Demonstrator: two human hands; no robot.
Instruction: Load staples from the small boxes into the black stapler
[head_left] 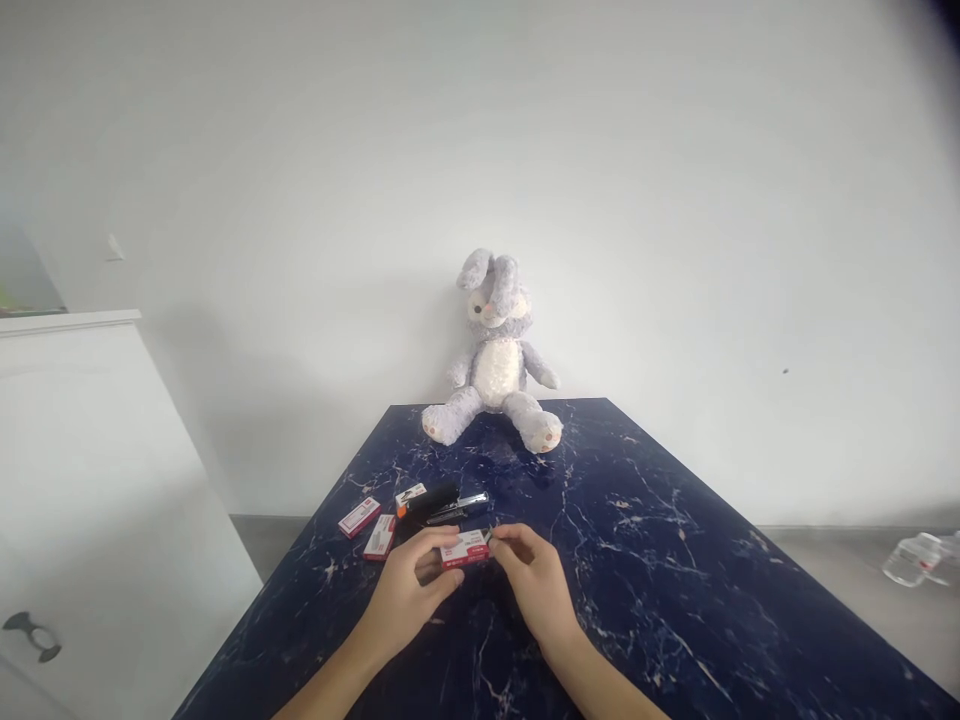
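My left hand (409, 585) is closed around the left side of a small red and white staple box (463, 551), thumb in front and fingers behind. At the box's right end my right hand (534, 575) pinches a small grey piece (487, 537) that looks like a strip of staples. How much of it is still inside the box is hidden. Just beyond the box lies a black stapler (429, 502), opened up, with its metal magazine (466, 505) showing to the right. An orange part shows at the stapler's left end.
Left of the stapler lie two red and white boxes (359, 517) (379, 537); a whiter box (410, 497) sits behind it. A plush rabbit (498, 370) sits at the far edge of the dark blue marbled table (645, 560). A white cabinet (97, 470) stands left; clear plastic bottles (913, 560) lie right.
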